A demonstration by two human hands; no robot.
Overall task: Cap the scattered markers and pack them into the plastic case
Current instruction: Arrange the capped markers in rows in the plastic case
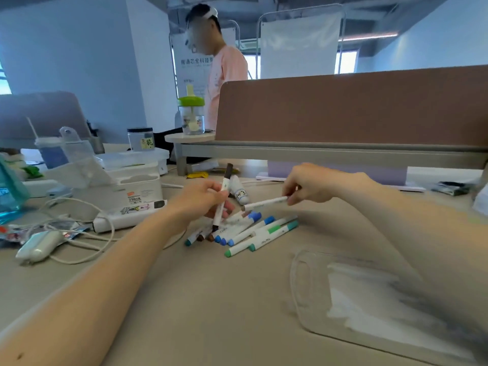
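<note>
The left hand (206,200) grips a brown marker (223,194) upright, and the right hand (311,184) pinches a second marker (264,202) by its end just above the pile (245,231), probably gathering both for the near-right plastic case (369,299).

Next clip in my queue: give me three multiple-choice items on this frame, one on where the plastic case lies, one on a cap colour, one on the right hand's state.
1. Where is the plastic case? A. On the desk, nearer the camera than the marker pile. B. On a chair. C. On the floor.
2. The upper cap of the marker in the left hand is: A. green. B. dark brown. C. yellow.
3. The right hand: A. lies flat. B. grips the case. C. pinches a white marker by its end.
Answers: A, the pile lies beyond it; B, the dark cap stands above the hand; C, the hand closes on the marker's end.
</note>
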